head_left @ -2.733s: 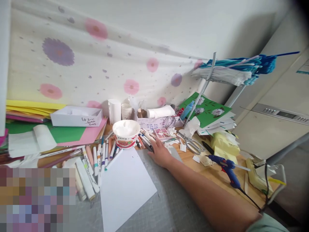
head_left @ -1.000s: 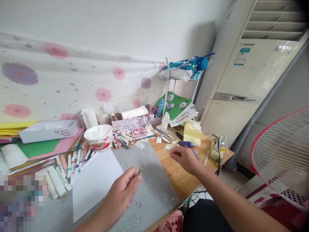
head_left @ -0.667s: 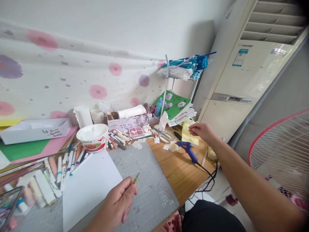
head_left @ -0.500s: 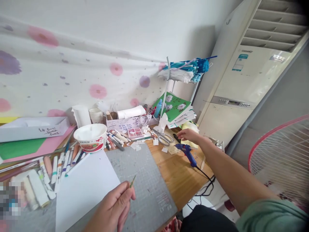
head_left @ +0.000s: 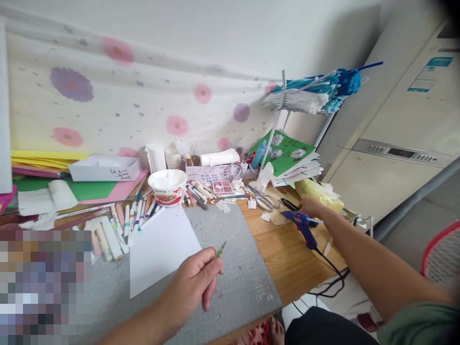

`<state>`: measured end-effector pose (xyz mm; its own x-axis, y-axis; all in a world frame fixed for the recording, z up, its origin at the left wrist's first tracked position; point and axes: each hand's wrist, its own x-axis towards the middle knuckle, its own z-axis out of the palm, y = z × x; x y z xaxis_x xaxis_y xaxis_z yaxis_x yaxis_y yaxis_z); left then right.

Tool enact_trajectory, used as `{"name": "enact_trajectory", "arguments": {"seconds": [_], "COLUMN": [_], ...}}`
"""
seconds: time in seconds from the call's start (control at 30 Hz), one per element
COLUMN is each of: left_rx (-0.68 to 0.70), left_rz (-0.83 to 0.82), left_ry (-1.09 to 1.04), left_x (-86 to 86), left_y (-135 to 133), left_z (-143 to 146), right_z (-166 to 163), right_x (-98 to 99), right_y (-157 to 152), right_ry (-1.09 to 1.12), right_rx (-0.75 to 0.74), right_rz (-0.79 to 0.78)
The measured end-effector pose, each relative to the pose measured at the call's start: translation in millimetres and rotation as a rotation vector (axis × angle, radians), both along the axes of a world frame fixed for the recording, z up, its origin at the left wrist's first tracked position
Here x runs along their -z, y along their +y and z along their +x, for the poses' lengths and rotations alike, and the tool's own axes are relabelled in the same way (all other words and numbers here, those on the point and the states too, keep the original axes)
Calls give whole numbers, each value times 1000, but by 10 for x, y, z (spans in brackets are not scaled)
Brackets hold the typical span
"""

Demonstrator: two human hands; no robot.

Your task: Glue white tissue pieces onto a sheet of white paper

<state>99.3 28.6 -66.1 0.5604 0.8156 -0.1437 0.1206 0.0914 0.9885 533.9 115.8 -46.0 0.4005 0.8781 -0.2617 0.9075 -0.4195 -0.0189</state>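
Observation:
My left hand [head_left: 201, 273] is closed in a pinch above the grey cutting mat [head_left: 247, 268]. From its fingertips sticks a small, thin green leaf-shaped piece [head_left: 221, 249], point upward. My right hand [head_left: 312, 207] reaches to the back right of the table, beside a slim black tool [head_left: 288, 204]. Its fingertips are partly hidden, so I cannot tell whether they grip that tool. Just in front of this hand lies a blue glue gun [head_left: 304, 227] with its black cord running off the table edge. Large scissors [head_left: 265, 198] rest to its left.
White paper [head_left: 158, 249] lies on the mat. Behind it stand a paper bowl [head_left: 167, 189] and many markers [head_left: 134, 215]. A wire rack [head_left: 275, 129] holds blue and white pipe cleaners [head_left: 316, 93]. A yellow tissue pack [head_left: 319, 194] and a red-rimmed fan [head_left: 442, 254] are at right.
The view has swung left, so the scene sits further right. My right hand has lowered from above the black tool to beside it, behind the glue gun. My left hand still pinches the green piece.

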Motion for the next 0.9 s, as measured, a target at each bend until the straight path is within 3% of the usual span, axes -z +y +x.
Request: {"name": "enact_trajectory", "arguments": {"seconds": [0.07,0.17,0.23,0.3,0.4,0.47,0.53,0.6,0.77,0.9], "left_rx": [12,36,45,33,1,-16,-62,-134,-219,-242], "left_rz": [15,23,26,37,43,20,-38,-122,-258,-284], "left_ry": [-10,-31,-40,-54,-87,-130,-214,-312,-433,-430], "left_x": [-10,12,18,-5,-66,-88,-86,-74,-57,-45], "left_y": [-23,-8,0,-44,-248,-447,-649,-823,-1122,-1209], "left_z": [6,18,31,45,61,78,110,160,240,22], "right_z": [-64,-181,-314,-532,-1034,-1428,-1787,-2054,-2316,-2293], "right_x": [-140,-530,-796,-932,-768,-495,-236,-80,-45,45], "right_y": [-98,-307,-546,-878,-1442,-1770,-2024,-2210,-2508,-2667], "right_ry": [-25,-47,-27,48,313,927,1315,1571,1977,2030], "right_rx": [30,55,40,-12,-151,-221,-149,-25,54,149], "right_rz": [81,292,472,621,692,709,602,592,505,481]}}
